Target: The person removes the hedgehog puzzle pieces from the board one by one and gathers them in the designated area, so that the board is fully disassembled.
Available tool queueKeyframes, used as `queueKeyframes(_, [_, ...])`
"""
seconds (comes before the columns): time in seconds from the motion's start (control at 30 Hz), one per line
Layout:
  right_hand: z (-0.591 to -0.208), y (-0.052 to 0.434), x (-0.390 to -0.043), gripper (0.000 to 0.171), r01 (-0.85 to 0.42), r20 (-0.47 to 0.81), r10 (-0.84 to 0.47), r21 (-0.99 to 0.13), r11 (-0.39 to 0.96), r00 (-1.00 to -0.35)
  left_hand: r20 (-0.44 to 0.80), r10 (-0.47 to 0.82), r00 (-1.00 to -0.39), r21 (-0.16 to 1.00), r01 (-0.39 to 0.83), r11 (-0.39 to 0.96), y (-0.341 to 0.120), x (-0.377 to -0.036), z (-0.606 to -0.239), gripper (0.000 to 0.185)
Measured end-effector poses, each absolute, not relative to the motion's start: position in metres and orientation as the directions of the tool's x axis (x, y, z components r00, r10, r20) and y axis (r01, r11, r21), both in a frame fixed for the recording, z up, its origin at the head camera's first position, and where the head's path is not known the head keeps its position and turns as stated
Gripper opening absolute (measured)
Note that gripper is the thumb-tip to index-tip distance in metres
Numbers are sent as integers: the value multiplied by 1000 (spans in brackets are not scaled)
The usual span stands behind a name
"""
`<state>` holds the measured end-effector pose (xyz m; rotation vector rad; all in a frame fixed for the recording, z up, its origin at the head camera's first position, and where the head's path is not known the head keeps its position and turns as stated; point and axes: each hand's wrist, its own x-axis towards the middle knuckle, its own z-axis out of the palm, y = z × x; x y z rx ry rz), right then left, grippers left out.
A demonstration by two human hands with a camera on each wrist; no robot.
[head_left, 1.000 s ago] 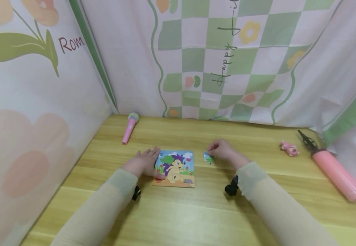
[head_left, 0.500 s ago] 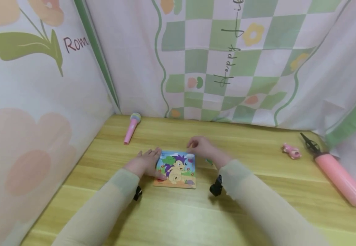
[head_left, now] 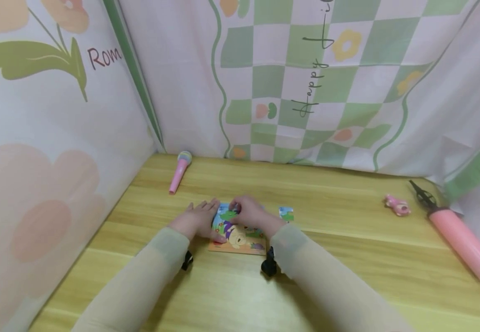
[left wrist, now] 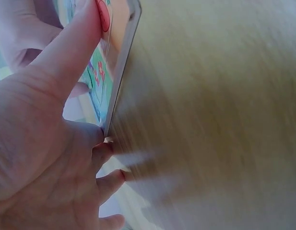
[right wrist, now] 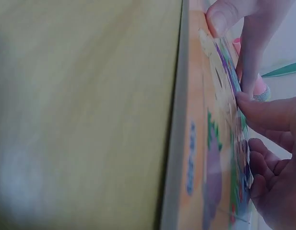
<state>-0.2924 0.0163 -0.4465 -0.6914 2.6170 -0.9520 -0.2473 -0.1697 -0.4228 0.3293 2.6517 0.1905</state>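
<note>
A square jigsaw puzzle (head_left: 240, 244) with a hedgehog picture lies on the wooden table. My left hand (head_left: 198, 218) rests at its left edge, thumb (left wrist: 76, 52) flat over the picture and the other fingers extended past the board's side. My right hand (head_left: 250, 214) is over the upper part of the puzzle. In the right wrist view its thumb (right wrist: 267, 112) reaches the picture, and its bent fingers (right wrist: 263, 158) are at the surface too. I cannot tell whether a piece is between them. Blue-and-green puzzle pieces (head_left: 286, 213) lie loose to the right of the board.
A pink toy microphone (head_left: 179, 173) lies at the back left. At the right are a small pink toy figure (head_left: 397, 205) and a pink hand pump (head_left: 464, 242) with a black nozzle. Patterned curtains (head_left: 298, 83) hang along the back and left side.
My right hand has moved left from the loose puzzle pieces, leaving them on the table, and come over the puzzle. My left hand has stayed at the board's left edge.
</note>
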Motion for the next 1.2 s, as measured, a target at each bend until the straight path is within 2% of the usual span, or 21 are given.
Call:
queueKeyframes(0.2, [-449,11,-293,24,-276,-110,-470,-684,675,-876,-426,260,-867,185,198,963,-170,-247,-423,120])
queueKeyframes(0.57, [-451,13,-292,23,-272,-76,-436,-682,679,-897,-421,262,-869,177,204,963,-169,-248,-424,121])
queueKeyframes(0.83, [-451,15,-295,36,-277,-86,-444,-671,688,-892,-429,259,-865,179,199,963,-169,-248,-423,121])
queueKeyframes(1.2, [-453,19,-297,42,-243,-90,-405,-675,697,-910,-432,258,-864,167,204,965,-169,-248,-423,121])
